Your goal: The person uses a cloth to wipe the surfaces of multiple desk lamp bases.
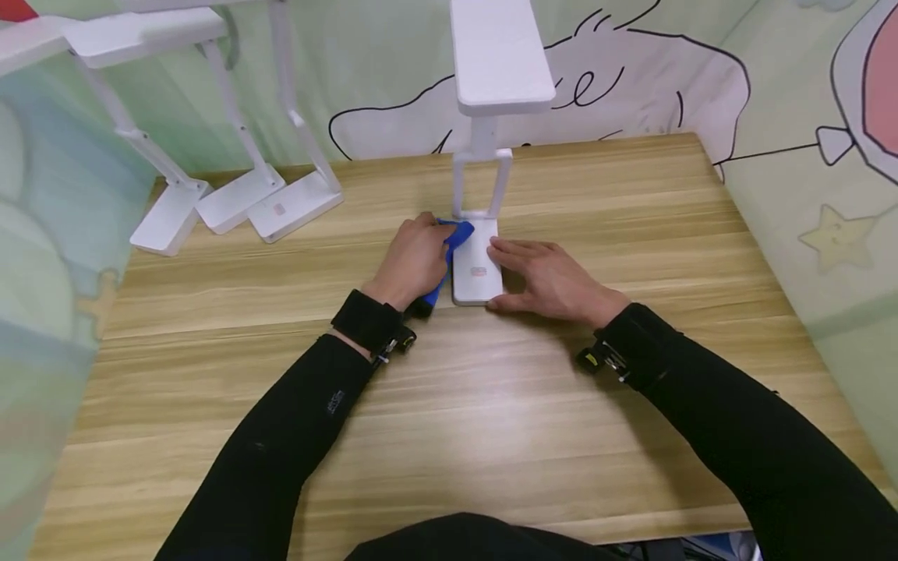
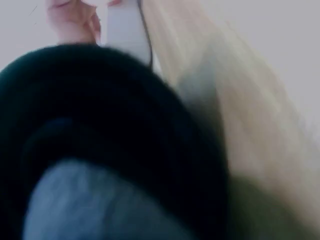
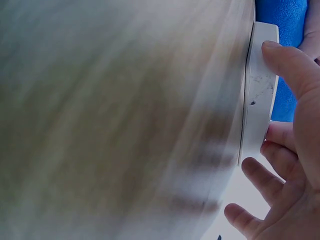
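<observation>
Left hand (image 1: 414, 261) grips a blue fabric cloth (image 1: 459, 232) at the left edge of a white rectangular lamp base (image 1: 479, 255); right hand (image 1: 550, 282), fingers extended, touches the opposite edge.

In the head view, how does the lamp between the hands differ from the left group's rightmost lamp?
The central lamp has the right hand touching its base; the group's rightmost lamp is untouched. The central lamp's base points nearly straight toward the person; the other's slants left. The central lamp's head panel is mostly visible; the other's top is cut off by the frame. Both are white, each with a small marking on its base.
</observation>
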The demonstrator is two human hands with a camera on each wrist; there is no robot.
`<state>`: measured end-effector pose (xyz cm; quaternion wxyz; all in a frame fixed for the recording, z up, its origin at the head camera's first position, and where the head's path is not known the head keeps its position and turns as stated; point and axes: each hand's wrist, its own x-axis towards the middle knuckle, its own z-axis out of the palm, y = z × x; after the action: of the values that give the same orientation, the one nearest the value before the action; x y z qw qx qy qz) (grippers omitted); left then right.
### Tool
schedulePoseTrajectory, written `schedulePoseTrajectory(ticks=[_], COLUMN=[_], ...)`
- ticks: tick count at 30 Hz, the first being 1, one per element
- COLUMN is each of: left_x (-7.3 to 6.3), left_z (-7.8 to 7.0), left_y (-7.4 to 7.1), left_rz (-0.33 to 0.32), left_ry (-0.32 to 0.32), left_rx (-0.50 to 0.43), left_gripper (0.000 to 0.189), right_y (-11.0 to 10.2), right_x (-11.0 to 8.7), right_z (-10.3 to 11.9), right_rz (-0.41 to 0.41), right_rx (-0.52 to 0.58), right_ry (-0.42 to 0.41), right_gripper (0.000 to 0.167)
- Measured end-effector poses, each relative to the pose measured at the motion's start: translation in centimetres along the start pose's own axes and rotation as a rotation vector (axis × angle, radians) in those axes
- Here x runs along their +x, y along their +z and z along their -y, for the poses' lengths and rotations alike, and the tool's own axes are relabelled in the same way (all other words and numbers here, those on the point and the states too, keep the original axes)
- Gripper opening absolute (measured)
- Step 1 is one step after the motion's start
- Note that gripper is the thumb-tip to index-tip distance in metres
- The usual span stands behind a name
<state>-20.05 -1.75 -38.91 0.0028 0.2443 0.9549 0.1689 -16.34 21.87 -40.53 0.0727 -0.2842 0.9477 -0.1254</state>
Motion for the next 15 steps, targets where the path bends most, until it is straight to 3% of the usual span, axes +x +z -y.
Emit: schedulePoseTrajectory(ticks=[4, 7, 12, 15], left_x=[0.5, 0.5, -1.0, -1.8], left_z=[-0.6, -1.1, -1.5, -1.4], left_y=[-0.1, -0.1, -0.7, -1.0], left_rz=[-0.087, -0.066, 0.047, 0.094], left_ry=[0.049, 0.106, 0.291, 0.322], left_rx=[0.197, 0.293, 0.277, 0.231], left_gripper=[0.034, 0.034, 0.031, 0.032], right_y=[0.1, 0.1, 0.0, 0.1], right_x=[0.2, 0.2, 0.1, 0.1], right_z=[0.1, 0.1, 0.0, 0.0], right_rz=[-0.006, -0.005, 0.005, 0.006], right_rx=[0.002, -0.007, -0.008, -0.002], right_ry=[-0.012, -0.003, 0.019, 0.015], right_gripper=[0.087, 0.088, 0.087, 0.087])
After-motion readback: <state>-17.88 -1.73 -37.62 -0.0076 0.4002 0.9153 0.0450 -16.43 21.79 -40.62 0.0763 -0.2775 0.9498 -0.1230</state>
